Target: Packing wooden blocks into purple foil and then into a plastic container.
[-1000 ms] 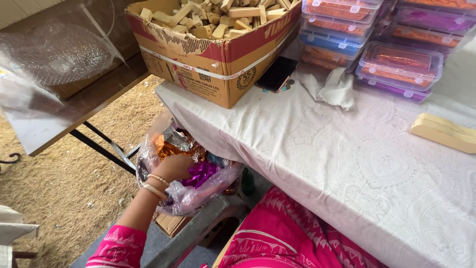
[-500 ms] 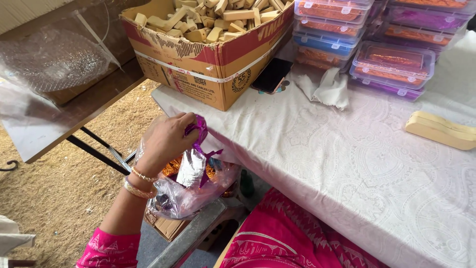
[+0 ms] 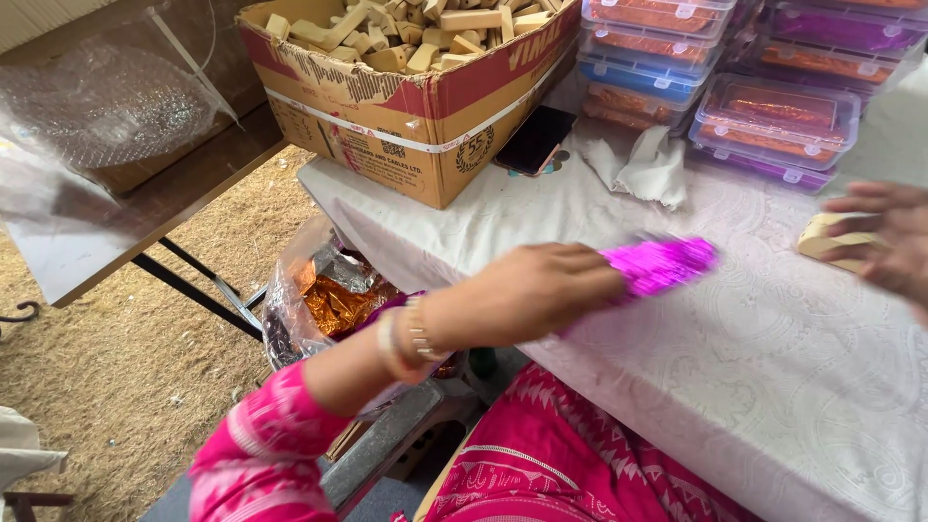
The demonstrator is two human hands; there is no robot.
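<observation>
Left hand (image 3: 532, 295) is out over the near edge of the white tablecloth (image 3: 735, 387), fingers curled together and pinching a shiny purple foil sheet (image 3: 662, 263) that sticks out to the right of the knuckles. The foil is blurred, so its exact shape is hard to call, but it sits just above the cloth, roughly mid-table. Bangles (image 3: 406, 338) ring the wrist, and a pink sleeve (image 3: 256, 454) covers the forearm near the bottom left.

Over on the far right edge, the right hand (image 3: 884, 242) is on a pale wooden block (image 3: 829, 240), fingers loosely wrapped over it. That hand is cut off by the frame and smeared, so how firm the grip is I cannot tell.

Below the table edge, left of the left arm, a clear plastic bag (image 3: 304, 300) holds crumpled orange foil sheets (image 3: 338, 300). Far left on the table stands an open cardboard box (image 3: 416, 126) heaped with more wooden blocks (image 3: 406, 29). Just right of it lies a dark phone (image 3: 535, 140), then a crumpled white cloth (image 3: 652, 169). Along the far right, stacks of clear lidded plastic boxes (image 3: 773, 106) show orange and purple contents. Off to the left, well apart from the table, a wooden bench (image 3: 145, 208) carries clear plastic wrap (image 3: 101, 101), with straw-covered ground (image 3: 126, 387) beneath.
</observation>
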